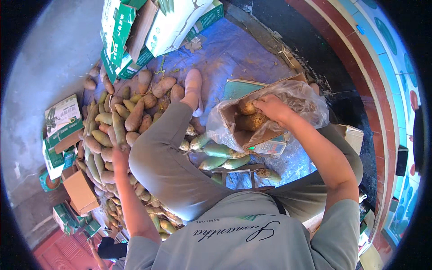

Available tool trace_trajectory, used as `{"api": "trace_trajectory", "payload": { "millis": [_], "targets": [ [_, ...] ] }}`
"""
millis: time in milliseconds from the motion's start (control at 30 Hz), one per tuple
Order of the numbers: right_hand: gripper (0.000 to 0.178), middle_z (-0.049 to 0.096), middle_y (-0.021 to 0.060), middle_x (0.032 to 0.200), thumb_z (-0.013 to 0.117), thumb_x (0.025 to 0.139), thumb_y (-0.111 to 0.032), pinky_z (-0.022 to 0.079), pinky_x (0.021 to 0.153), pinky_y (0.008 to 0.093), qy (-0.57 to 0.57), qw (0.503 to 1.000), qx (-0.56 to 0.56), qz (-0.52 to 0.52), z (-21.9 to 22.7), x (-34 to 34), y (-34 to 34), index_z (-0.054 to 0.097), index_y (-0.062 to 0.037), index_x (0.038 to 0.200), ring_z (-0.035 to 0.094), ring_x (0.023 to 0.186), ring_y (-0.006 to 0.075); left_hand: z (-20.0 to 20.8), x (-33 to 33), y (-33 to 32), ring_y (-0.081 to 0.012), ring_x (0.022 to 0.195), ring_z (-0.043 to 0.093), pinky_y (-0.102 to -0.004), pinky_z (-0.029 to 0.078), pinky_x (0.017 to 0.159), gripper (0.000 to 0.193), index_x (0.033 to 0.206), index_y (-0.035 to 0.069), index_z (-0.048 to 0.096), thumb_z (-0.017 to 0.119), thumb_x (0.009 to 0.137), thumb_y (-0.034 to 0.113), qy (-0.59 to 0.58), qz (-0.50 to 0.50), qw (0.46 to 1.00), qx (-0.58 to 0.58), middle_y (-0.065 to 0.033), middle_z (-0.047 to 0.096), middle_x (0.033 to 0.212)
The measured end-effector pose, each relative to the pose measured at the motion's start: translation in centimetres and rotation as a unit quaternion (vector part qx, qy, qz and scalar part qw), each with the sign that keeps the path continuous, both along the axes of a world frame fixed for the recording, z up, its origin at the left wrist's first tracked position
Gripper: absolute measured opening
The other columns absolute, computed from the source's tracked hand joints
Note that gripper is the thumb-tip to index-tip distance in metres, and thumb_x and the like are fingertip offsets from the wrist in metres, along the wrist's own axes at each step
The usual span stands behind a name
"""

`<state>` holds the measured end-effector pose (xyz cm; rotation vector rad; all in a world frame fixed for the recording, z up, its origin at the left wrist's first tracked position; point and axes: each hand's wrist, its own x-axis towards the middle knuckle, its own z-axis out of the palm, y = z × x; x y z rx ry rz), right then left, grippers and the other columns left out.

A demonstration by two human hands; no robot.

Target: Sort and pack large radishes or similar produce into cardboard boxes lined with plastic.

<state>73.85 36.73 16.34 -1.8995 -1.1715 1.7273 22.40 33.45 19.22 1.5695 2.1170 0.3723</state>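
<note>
My right hand (274,110) reaches into an open cardboard box (265,91) lined with a clear plastic bag (310,105). Its fingers are closed on a brown, rough-skinned root vegetable (246,107), and another brown root (252,121) lies beside it. The box rests on what looks like a weighing scale (272,147), whose panel shows under the near edge. At the left, my left hand (119,159) is over a large pile of green radishes (102,138) and reddish-brown roots (135,118). That hand is smeared, so its fingers and any hold are unclear.
Several green radishes (220,150) lie between my legs near a small frame (240,173). White and green cartons (173,27) stand at the far side, with others (63,119) at the left. A blue sheet (234,49) covers the floor. Another person (112,247) is at the lower left.
</note>
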Motion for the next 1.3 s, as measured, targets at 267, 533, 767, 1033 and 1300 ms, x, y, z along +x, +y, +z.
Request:
{"api": "trace_trajectory", "payload": {
  "millis": [267,533,767,1033,1300],
  "targets": [
    [0.039,0.057,0.0248,0.094,0.047,0.079,-0.031,0.042,0.082,0.0408,-0.228,0.94,0.113,0.227,0.8,-0.5,1.9,0.059,0.0047,0.087,0.053,0.091,0.0376,11.6,26.9,0.1,-0.0304,0.102,0.047,-0.0389,0.036,0.088,0.042,0.103,0.006,0.055,0.067,0.065,0.02,-0.054,-0.382,0.92,0.069,-0.0119,0.053,0.107],
    [0.031,0.058,0.021,0.094,0.048,0.078,-0.029,0.044,0.079,0.0397,-0.308,0.904,0.131,0.267,2.4,0.2,1.7,0.062,-0.0019,0.087,0.056,0.088,0.0344,-0.1,35.3,-2.2,-0.026,0.078,0.06,-0.0367,0.045,0.069,0.023,0.086,0.005,0.056,0.059,0.067,0.017,0.131,-0.553,0.823,-0.009,-0.0137,0.061,0.078],
    [0.029,0.059,0.019,0.089,0.049,0.077,-0.027,0.043,0.079,0.0392,-0.314,0.881,0.116,0.334,4.4,2.1,0.7,0.062,-0.0027,0.085,0.056,0.088,0.0328,1.1,33.2,-0.5,-0.0236,0.062,0.061,-0.0354,0.046,0.053,0.013,0.08,0.01,0.059,0.054,0.068,0.011,0.12,-0.628,0.769,-0.019,-0.0077,0.06,0.063],
    [0.03,0.059,0.014,0.072,0.052,0.079,-0.028,0.042,0.066,0.0342,-0.09,0.958,0.088,0.258,7.4,4.6,-0.9,0.059,0.001,0.08,0.055,0.068,0.024,1.9,33.0,0.8,-0.0238,0.065,0.061,-0.0354,0.047,0.055,0.018,0.085,0.013,0.061,0.05,0.072,0.01,0.161,-0.675,0.717,-0.061,-0.0064,0.061,0.067],
    [0.032,0.054,0.0041,0.064,0.053,0.081,-0.029,0.039,0.058,0.029,0.036,0.992,0.012,0.118,8.4,5.6,-2.2,0.058,0.0021,0.075,0.047,0.062,0.0124,1.8,33.0,1.0,-0.0242,0.07,0.061,-0.0362,0.047,0.059,0.023,0.092,0.013,0.061,0.05,0.072,0.009,0.125,-0.667,0.733,-0.058,-0.007,0.062,0.072]
  ]
}}
